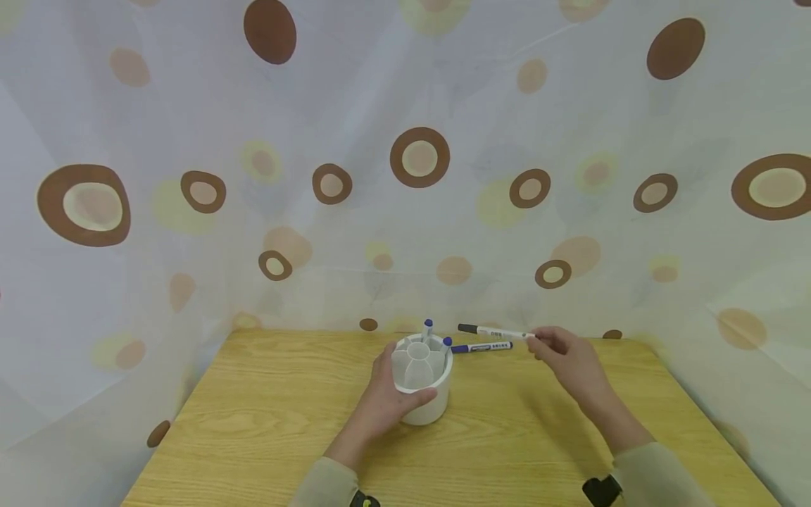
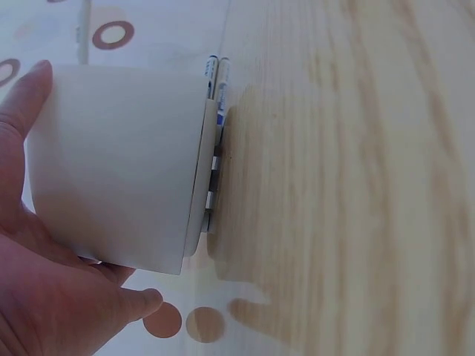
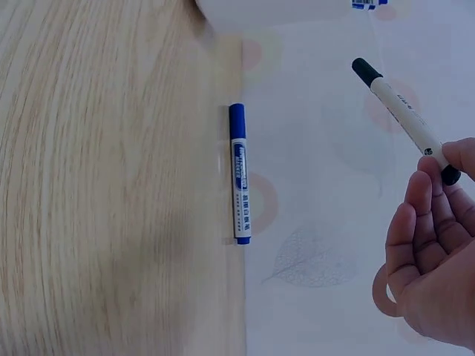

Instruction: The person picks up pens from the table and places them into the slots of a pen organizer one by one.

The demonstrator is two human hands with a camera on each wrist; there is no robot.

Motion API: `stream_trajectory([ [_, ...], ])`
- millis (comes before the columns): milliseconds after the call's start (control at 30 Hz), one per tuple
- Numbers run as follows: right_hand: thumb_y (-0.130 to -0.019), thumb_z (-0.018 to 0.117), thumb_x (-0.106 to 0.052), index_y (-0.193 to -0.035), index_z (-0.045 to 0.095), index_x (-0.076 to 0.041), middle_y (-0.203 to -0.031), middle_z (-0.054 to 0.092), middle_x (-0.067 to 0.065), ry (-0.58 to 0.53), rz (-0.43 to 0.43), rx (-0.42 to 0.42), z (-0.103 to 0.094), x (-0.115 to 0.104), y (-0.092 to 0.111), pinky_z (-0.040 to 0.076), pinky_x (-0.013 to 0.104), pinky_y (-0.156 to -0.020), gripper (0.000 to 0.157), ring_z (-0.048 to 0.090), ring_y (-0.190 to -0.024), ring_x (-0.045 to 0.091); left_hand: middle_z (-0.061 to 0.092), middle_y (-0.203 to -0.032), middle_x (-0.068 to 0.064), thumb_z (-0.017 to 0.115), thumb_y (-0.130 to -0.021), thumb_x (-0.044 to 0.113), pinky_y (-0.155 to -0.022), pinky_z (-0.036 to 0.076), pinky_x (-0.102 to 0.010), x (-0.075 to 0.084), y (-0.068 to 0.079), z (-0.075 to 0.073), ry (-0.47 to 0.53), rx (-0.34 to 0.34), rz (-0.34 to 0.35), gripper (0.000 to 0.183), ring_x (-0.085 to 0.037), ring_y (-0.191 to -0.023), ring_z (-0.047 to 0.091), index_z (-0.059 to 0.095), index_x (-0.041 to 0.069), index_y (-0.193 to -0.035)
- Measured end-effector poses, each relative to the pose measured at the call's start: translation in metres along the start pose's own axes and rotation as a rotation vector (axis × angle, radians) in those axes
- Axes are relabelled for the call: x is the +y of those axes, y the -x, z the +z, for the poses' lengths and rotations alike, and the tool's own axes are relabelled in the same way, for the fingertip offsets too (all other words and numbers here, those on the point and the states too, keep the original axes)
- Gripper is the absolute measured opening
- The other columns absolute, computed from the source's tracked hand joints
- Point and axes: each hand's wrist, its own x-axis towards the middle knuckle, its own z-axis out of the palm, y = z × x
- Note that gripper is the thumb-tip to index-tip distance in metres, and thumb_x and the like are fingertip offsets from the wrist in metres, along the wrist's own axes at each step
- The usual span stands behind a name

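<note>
My left hand (image 1: 383,401) grips a round white pen holder (image 1: 434,408) from its left side, thumb across the front wall. In the left wrist view its smooth wall (image 2: 119,163) fills much of the picture. Two markers with blue caps (image 1: 427,325) stand in the holder's rear and right compartments. To the right, my right hand (image 1: 573,359) pinches a white marker with a black cap (image 1: 503,333) by its tail end, cap pointing left toward the holder. Below that marker, a blue-capped whiteboard marker (image 3: 240,182) lies on the table.
The wooden table (image 1: 272,408) has a light yellow grain. A white curtain-like sheet (image 1: 355,91) with brown and beige dots hangs behind and along both sides of the table.
</note>
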Motion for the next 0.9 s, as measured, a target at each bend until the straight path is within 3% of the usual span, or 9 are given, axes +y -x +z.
stream_trajectory([
  [167,-0.110,0.068,-0.051,-0.141,0.070,-0.009,-0.113,0.074,0.001,-0.031,0.004,-0.002,-0.003,-0.011,0.003,0.056,0.028,-0.088,0.052,0.067,-0.105,0.016,0.038,-0.161,-0.023,0.095,-0.088,0.045,-0.115,0.048,-0.064,0.000,0.000,0.000,0.006,-0.001,-0.001,0.116,-0.042,-0.138,0.053,0.022,0.014,-0.172],
  [467,-0.110,0.068,-0.048,-0.144,0.067,-0.008,-0.115,0.074,0.000,-0.104,0.008,-0.018,-0.005,-0.027,0.011,0.054,0.024,-0.091,0.052,0.067,-0.107,0.014,0.039,-0.159,-0.021,0.095,-0.088,0.045,-0.113,0.050,-0.065,0.001,-0.001,0.000,0.011,-0.011,0.006,0.112,-0.041,-0.138,0.054,0.025,0.018,-0.170],
  [900,-0.111,0.069,-0.043,-0.139,0.070,-0.009,-0.115,0.076,0.003,-0.074,-0.064,-0.060,0.001,-0.046,0.023,0.057,0.027,-0.091,0.044,0.071,-0.109,0.016,0.039,-0.158,-0.021,0.095,-0.088,0.045,-0.113,0.050,-0.064,-0.001,-0.002,-0.001,0.002,-0.008,0.013,0.111,-0.040,-0.137,0.054,0.026,0.017,-0.170],
])
